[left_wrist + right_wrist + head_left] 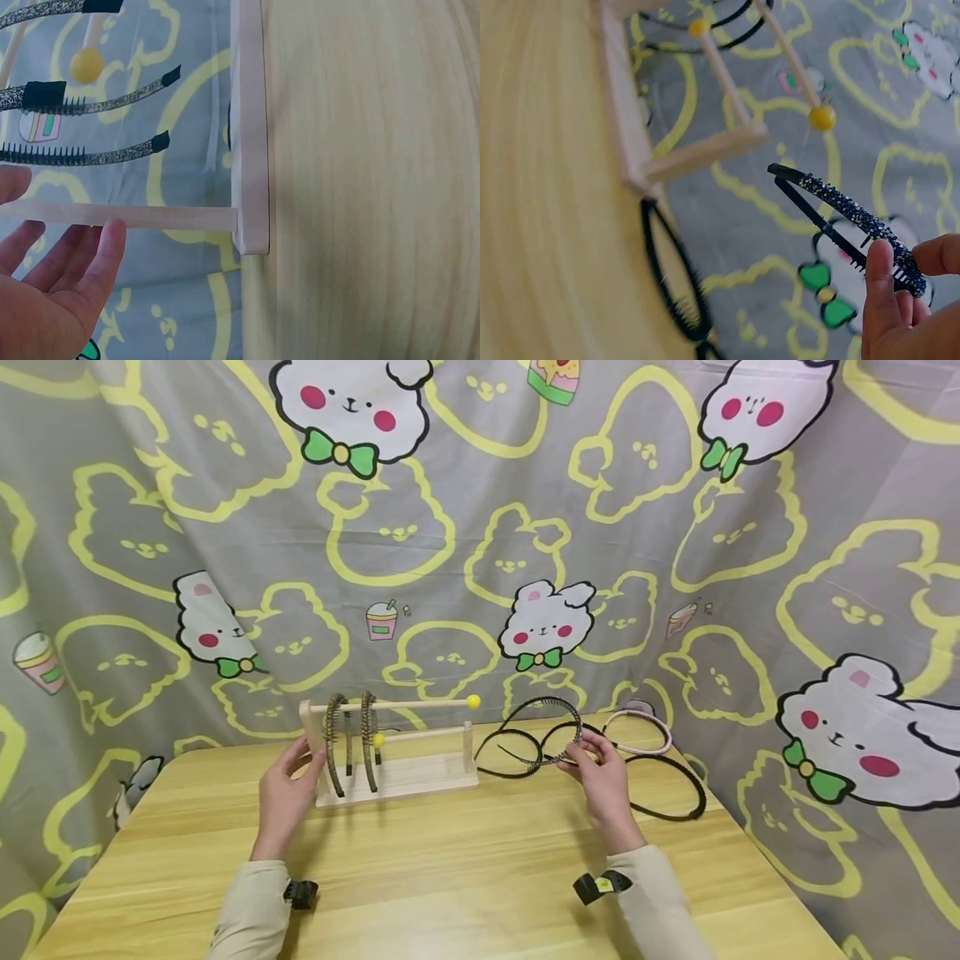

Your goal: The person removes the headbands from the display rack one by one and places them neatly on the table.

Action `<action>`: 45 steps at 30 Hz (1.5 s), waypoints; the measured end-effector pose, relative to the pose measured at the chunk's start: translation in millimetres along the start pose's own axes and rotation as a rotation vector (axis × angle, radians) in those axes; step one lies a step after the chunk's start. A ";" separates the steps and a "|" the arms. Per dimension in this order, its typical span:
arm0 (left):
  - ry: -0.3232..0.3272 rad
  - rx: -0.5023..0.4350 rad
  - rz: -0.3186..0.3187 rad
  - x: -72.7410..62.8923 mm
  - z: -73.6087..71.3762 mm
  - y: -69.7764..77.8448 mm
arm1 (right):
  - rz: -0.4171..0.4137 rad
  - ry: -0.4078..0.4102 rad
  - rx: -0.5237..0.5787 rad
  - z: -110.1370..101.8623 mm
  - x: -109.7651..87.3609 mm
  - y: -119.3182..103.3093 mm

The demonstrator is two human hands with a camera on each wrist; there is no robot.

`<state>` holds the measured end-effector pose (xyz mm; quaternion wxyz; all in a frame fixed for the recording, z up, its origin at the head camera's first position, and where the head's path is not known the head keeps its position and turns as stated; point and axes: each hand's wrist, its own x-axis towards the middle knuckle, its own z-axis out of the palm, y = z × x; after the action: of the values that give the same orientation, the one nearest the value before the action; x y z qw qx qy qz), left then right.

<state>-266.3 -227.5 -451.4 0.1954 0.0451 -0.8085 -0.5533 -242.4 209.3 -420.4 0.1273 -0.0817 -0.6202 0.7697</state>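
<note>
My left hand (288, 793) holds the left upright of a pale wooden headband rack (420, 772), thumb on one side and fingers on the other in the left wrist view. Two dark glittery toothed headbands (369, 752) hang on the rack's upper bar towards its left end. Yellow balls (474, 702) cap the bars. To the right of the rack, my right hand (603, 777) pinches a dark headband (847, 206) between thumb and fingers. It is raised, covered in sparkling beads, and has comb teeth inside.
Right of the rack, several headbands lie on the wooden table: black ones (703, 793) and a pale pinkish one (670, 735) further back. A grey cartoon-print curtain (450, 552) hangs behind the table and along its sides.
</note>
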 end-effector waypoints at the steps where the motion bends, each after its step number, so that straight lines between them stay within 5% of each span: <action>1: 0.003 -0.005 -0.003 -0.1 -0.1 -0.5 | 0.017 0.002 -0.004 -5.2 0.7 2.1; 20: 0.003 0.008 -0.002 0.1 0.3 -0.2 | 0.212 0.059 -0.121 -99.8 -14.0 38.2; 40: -0.005 0.026 0.000 -0.4 -0.4 -0.1 | 0.238 0.037 -0.299 -123.1 -12.1 53.7; 45: -0.010 0.025 -0.001 -0.9 -1.1 1.6 | 0.274 0.021 -0.266 -127.4 -7.0 54.7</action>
<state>-264.9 -227.6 -449.8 0.1903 0.0452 -0.8164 -0.5434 -204.7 315.4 -501.7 0.0161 -0.1897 -0.6980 0.6903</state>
